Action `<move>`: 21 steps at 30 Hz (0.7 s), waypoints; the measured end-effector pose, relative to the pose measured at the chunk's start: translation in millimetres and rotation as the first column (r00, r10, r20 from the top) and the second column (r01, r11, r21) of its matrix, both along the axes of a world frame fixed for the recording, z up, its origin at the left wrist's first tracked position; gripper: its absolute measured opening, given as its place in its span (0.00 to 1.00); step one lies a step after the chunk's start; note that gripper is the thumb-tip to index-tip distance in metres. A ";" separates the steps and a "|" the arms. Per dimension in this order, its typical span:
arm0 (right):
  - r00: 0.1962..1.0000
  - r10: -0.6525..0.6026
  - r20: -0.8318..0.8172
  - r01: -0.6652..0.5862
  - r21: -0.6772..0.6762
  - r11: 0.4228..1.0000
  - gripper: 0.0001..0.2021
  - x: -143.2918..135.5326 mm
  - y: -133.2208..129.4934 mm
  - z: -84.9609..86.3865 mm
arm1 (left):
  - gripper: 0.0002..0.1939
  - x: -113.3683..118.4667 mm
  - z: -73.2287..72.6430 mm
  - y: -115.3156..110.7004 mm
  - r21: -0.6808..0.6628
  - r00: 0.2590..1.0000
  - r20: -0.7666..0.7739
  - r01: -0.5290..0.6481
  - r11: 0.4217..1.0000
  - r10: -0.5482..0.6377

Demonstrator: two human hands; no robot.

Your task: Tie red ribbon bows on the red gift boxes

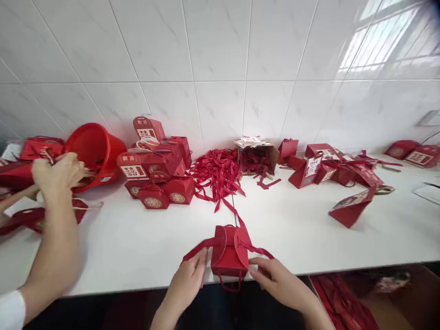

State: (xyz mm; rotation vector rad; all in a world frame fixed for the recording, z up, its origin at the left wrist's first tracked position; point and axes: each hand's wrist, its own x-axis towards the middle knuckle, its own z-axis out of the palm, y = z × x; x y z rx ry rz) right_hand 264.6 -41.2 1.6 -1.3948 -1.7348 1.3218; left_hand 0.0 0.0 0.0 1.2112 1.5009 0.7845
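A red gift box (229,254) sits near the front edge of the white table, rounded flaps folded over its top. Dark red ribbon (202,247) is threaded through the flaps, its two ends spreading left and right. A thin cord handle hangs at the box's front, over the table edge. My left hand (187,282) is at the box's left side, fingers curled against it. On the right side, my right hand (280,279) has its fingertips at the box wall. Between them, the hands hold the box; the ribbon ends lie by their knuckles.
Red boxes (160,172) are stacked at back left, beside a pile of ribbons (218,174) and a cardboard box (273,158). More boxes (323,169) stand right. A co-worker's arm (58,220) reaches by a red bucket (113,151). An open carton (405,298) is below the table.
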 end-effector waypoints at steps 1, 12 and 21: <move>0.995 -0.079 -0.065 0.079 0.007 0.997 0.16 -4.3 2.3 -5.1 | 0.25 3.2 -0.4 2.4 0.023 0.997 0.058 -0.048 0.999 0.047; -0.026 -0.632 -0.774 0.104 -0.631 0.769 0.15 -22.6 17.1 -35.9 | 0.13 24.2 6.7 22.0 -0.431 0.273 0.839 -0.196 0.881 0.471; -0.201 -0.697 -0.688 0.088 -0.722 0.687 0.12 -24.5 16.3 -39.2 | 0.14 24.6 3.4 17.7 -0.570 0.111 0.796 -0.197 0.798 0.595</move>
